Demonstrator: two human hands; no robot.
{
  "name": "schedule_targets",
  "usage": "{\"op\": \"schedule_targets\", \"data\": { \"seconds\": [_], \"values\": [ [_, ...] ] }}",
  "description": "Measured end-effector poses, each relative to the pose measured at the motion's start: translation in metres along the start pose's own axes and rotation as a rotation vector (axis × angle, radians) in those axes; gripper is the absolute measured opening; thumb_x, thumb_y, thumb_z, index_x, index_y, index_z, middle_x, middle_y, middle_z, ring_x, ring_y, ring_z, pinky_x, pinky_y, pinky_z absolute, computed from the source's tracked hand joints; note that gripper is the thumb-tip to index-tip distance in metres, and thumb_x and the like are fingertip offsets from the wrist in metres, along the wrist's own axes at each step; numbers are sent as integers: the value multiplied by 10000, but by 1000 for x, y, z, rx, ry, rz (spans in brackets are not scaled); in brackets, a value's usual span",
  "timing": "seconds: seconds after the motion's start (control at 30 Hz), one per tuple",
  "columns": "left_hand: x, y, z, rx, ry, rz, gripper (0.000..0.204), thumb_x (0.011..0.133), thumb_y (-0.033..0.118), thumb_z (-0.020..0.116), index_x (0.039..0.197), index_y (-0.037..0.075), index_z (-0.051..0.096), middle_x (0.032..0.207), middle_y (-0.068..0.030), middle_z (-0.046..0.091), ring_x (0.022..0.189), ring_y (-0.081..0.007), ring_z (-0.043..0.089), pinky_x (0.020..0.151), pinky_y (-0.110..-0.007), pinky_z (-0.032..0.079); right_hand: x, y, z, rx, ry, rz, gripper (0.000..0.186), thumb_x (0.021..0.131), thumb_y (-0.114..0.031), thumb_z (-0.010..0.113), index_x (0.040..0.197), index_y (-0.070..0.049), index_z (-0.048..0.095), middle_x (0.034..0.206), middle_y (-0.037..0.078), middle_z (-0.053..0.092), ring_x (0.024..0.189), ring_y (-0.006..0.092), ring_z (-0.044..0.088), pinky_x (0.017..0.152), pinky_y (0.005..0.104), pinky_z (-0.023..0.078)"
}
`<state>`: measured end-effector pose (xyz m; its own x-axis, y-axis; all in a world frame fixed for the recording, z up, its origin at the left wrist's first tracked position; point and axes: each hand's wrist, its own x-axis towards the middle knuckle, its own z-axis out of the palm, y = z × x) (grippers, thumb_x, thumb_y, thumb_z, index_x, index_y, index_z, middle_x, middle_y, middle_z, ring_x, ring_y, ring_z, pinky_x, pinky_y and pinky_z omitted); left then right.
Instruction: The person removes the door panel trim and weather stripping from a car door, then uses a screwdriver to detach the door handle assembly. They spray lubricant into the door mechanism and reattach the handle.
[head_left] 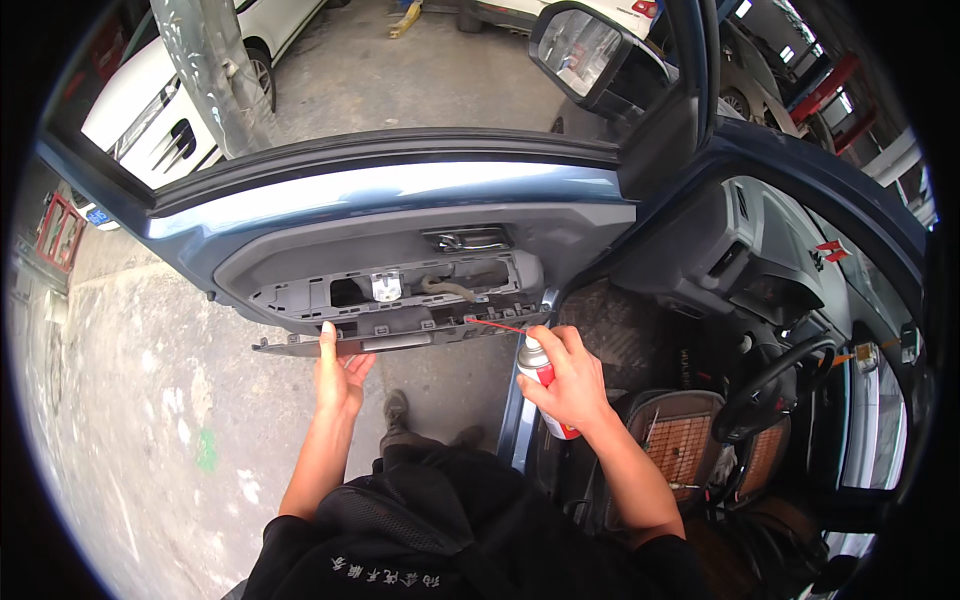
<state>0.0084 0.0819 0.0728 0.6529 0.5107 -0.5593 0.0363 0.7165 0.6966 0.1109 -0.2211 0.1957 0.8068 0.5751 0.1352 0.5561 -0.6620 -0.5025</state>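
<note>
My left hand [340, 372] grips the left part of a long dark door trim strip [400, 342], thumb on top and fingers underneath. The strip lies tilted away from the inner door panel [300, 255], clips showing along its upper edge. In my right hand [572, 375] is a red and white spray can [535, 365], the forefinger on its nozzle. A thin red straw [497, 325] runs from the nozzle leftward to the strip's clips. Whether spray comes out, I cannot tell. Behind the strip, an opening in the panel shows a whitish bracket [386, 286] and a cable [450, 288].
The blue car door stands open, its inner handle [470, 240] above the opening and a side mirror [585, 55] beyond. To the right are a seat [680, 440] and the steering wheel [775, 390]. A white car [170, 100] and a metal post [205, 70] stand past the door.
</note>
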Motion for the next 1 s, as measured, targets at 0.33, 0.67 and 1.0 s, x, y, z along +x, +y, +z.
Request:
{"op": "schedule_targets", "data": {
  "seconds": [0.33, 0.67, 1.0],
  "values": [
    [-1, 0, 0, -9, 12, -11, 789, 799, 649, 656, 1284, 58, 459, 1164, -112, 530, 1043, -281, 559, 935, -423, 478, 11, -25, 18, 33, -27, -112, 595, 686, -258, 752, 1234, -171, 539, 1100, 145, 542, 868, 364, 638, 685, 446, 544],
    [-4, 0, -4, -68, 6, -29, 771, 798, 697, 614, 1201, 47, 508, 1059, -97, 568, 956, -247, 577, 882, -416, 489, 17, -37, 22, 31, -41, -141, 593, 697, -271, 743, 1246, -180, 537, 1106, 151, 537, 861, 378, 642, 680, 457, 545],
    [-2, -2, -11, -82, 4, -58, 836, 777, 728, 604, 1251, 52, 475, 1105, -120, 537, 990, -287, 569, 923, -444, 460, 28, -66, 40, 47, -86, -184, 593, 683, -280, 744, 1225, -147, 546, 1117, 126, 542, 869, 355, 638, 718, 449, 537]
  ]
}}
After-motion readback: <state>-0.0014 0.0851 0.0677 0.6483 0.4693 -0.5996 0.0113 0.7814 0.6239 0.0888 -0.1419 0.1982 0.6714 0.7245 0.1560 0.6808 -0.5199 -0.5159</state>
